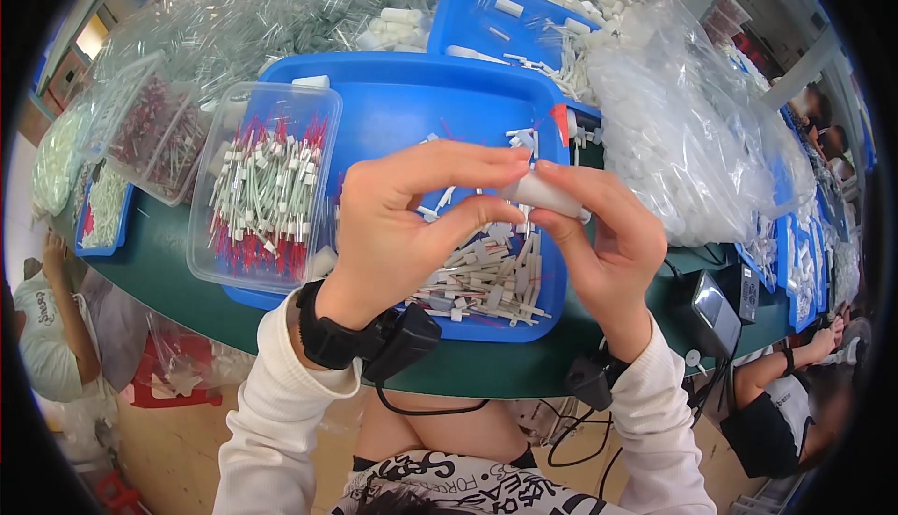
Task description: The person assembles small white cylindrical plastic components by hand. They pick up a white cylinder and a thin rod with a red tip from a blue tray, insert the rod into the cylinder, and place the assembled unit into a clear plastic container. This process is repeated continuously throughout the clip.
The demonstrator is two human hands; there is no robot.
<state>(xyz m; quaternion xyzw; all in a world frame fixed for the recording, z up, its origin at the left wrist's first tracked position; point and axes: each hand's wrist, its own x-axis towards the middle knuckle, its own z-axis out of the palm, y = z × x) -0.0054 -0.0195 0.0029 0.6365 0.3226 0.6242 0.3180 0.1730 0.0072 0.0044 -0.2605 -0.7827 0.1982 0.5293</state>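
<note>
Currently we pinch a white tube (547,195) in our right hand (613,246), above the three o'clock side of the tray (402,103); left hand (398,227) curled, slightly parted, at its ten o'clock end, grip unclear.

The person's forearms (281,421) angle up and inward; the left hand (388,225) arches, thumb below its forefinger, tips close to those of the right hand (613,234), bent in a pinch.

The wearer's white shirt (468,484) bears bold black lettering at the near edge; a pale shirt (47,342) at left bears smaller dark lettering.
</note>
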